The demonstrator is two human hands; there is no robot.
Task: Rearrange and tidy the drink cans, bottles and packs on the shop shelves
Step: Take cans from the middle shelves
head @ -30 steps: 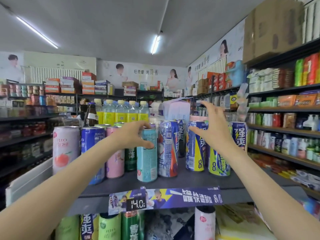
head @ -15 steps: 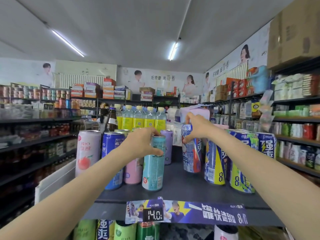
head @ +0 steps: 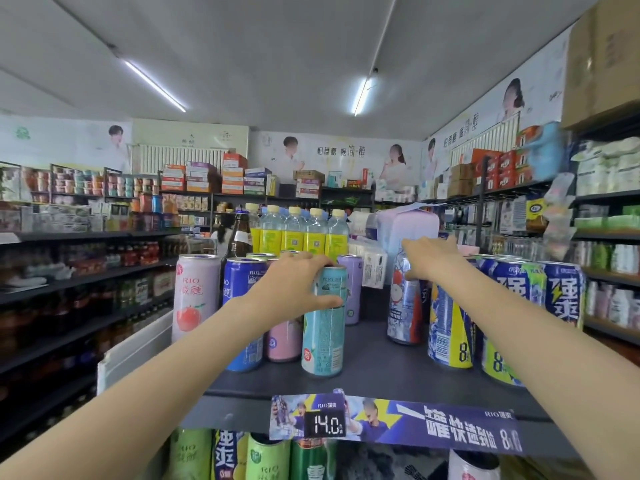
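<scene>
On the near dark shelf [head: 374, 368]: left hand [head: 294, 289] clamps the tall teal aluminium can [head: 323, 327] near its top; right hand [head: 429, 259] wraps the silver-blue can [head: 403, 303] further back. Likely full, heavy, slick, dentable: grip mid-body.

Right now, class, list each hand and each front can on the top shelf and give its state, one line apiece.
left hand: grips the teal can near its top
teal can: upright, held
right hand: on top of the silver can
silver can: tilted, held at its top
peach can: upright, untouched
blue and yellow can: upright, untouched
</scene>
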